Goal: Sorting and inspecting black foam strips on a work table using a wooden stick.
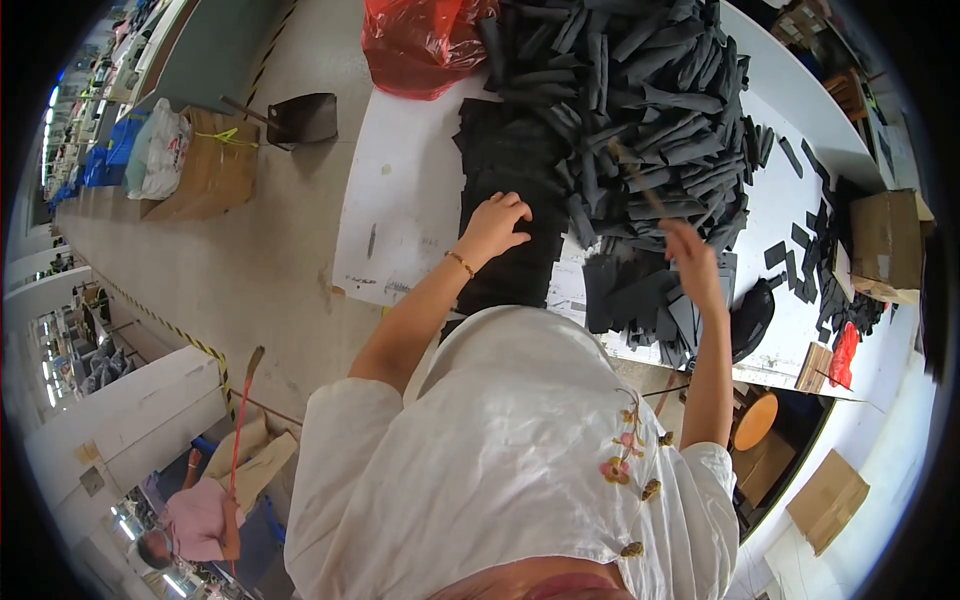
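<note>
My left hand rests on a long dark band of overlapping black fabric pieces that runs down the white table towards my body. Its fingers are bent and the thumb stands apart from them, with nothing visible between. Over to the right, my right hand is closed on a thin wooden stick, which points up and left across the pieces; what its far end looks like I cannot tell. Beyond it rises a large heap of loose black folded strips. Flat black pieces lie stacked just left of my right forearm.
A red plastic bag sits at the table's far left. Cardboard boxes and a dark round-edged item are at the right. A dustpan lies on the floor, left. Another person in pink is at lower left.
</note>
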The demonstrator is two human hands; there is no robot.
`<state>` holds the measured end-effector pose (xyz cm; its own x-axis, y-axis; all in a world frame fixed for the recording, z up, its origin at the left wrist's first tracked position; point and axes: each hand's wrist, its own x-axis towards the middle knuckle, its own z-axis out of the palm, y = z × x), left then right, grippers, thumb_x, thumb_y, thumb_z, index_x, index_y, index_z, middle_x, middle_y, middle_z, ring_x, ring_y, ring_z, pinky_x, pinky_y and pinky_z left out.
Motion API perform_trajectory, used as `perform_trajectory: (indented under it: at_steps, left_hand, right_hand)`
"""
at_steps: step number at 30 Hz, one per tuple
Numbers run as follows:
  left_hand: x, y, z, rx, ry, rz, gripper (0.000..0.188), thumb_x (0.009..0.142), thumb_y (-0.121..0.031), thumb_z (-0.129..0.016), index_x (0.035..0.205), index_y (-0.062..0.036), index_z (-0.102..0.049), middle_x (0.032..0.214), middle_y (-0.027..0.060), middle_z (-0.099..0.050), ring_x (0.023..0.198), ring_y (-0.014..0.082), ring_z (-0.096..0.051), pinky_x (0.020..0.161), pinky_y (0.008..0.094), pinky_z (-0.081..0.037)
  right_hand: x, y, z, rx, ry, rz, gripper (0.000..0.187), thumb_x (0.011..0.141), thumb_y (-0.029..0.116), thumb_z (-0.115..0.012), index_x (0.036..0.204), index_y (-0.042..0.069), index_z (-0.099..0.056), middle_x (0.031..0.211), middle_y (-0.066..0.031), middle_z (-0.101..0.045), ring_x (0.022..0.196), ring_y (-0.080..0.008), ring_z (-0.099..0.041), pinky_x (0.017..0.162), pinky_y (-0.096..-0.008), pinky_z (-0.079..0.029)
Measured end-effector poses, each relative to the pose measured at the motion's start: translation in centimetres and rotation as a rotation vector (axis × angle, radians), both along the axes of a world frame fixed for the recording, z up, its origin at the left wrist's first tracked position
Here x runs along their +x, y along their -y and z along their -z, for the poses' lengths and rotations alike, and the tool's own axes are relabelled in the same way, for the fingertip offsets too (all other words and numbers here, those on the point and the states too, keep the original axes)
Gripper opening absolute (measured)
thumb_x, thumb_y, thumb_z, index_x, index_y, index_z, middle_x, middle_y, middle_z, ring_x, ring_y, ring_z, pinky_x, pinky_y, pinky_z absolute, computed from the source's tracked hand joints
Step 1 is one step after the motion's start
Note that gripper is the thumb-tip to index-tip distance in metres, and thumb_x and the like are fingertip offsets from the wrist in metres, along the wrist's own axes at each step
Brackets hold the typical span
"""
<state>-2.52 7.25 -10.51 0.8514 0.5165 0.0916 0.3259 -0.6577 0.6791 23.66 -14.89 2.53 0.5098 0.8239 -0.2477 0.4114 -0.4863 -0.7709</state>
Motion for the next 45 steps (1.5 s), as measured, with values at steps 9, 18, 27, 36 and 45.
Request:
perform_trajectory:
  at_steps: [9,18,27,36,45]
  left_hand:
    - [-0.9,-0.8,-1.6,-0.039,-0.044,0.121,0.009,0.075,-0.015,-0.072,0.082,-0.0096,-0.070,0.086,0.0030,-0.057,0.086,0.0239,-0.051,0.080,0.0340,-0.046]
    - [-1.1,-1.1,-3.7,-0.126,0.001,0.103,0.010,0.077,-0.018,-0.071,0.085,-0.0112,-0.072,0.090,0.0014,-0.060,0.094,0.0229,-0.050,0.086,0.0330,-0.043]
    - [-0.4,3.3,-9.5,0.294,0.430,-0.234,0.048,0.066,-0.028,-0.081,0.109,-0.0164,-0.063,0.137,0.0124,-0.042,0.134,0.0344,-0.028,0.107,0.0480,-0.026]
    - [-0.5,5.2,-7.6,-1.912,0.877,-0.611,0.027,0.086,-0.020,-0.070,0.107,-0.0048,-0.062,0.095,0.0090,-0.066,0.100,0.0240,-0.063,0.091,0.0412,-0.047]
    - [0.7,5.1,-9.7,-1.800,0.895,-0.594,0.027,0.086,-0.018,-0.070,0.106,-0.0031,-0.061,0.093,0.0094,-0.068,0.095,0.0249,-0.065,0.087,0.0380,-0.049]
  right_hand:
    - [-4.0,2.5,0.3,-0.218,0.008,-0.202,0.022,0.088,0.019,-0.062,0.105,0.006,-0.068,0.064,-0.0155,-0.061,0.054,-0.0252,-0.060,0.056,-0.0332,-0.046]
    - [-5.1,0.8,2.3,-0.163,0.141,-0.401,0.023,0.088,0.022,-0.059,0.101,0.005,-0.068,0.082,-0.0177,-0.066,0.078,-0.0368,-0.063,0.067,-0.0426,-0.049]
    - [-12.1,-3.7,5.8,0.194,-0.414,-0.201,0.039,0.090,0.001,-0.055,0.128,0.006,-0.050,0.079,-0.0043,-0.055,0.056,-0.0092,-0.052,0.051,-0.0251,-0.044]
    - [-16.6,-7.5,5.6,0.400,-0.120,-0.161,0.032,0.089,-0.002,-0.053,0.121,0.001,-0.052,0.101,-0.0120,-0.064,0.077,-0.0222,-0.062,0.066,-0.0304,-0.048]
    - [-17.7,-7.6,5.3,0.419,0.144,-0.070,0.033,0.093,0.005,-0.050,0.125,-0.001,-0.043,0.108,-0.0301,-0.060,0.094,-0.0465,-0.060,0.074,-0.0464,-0.051]
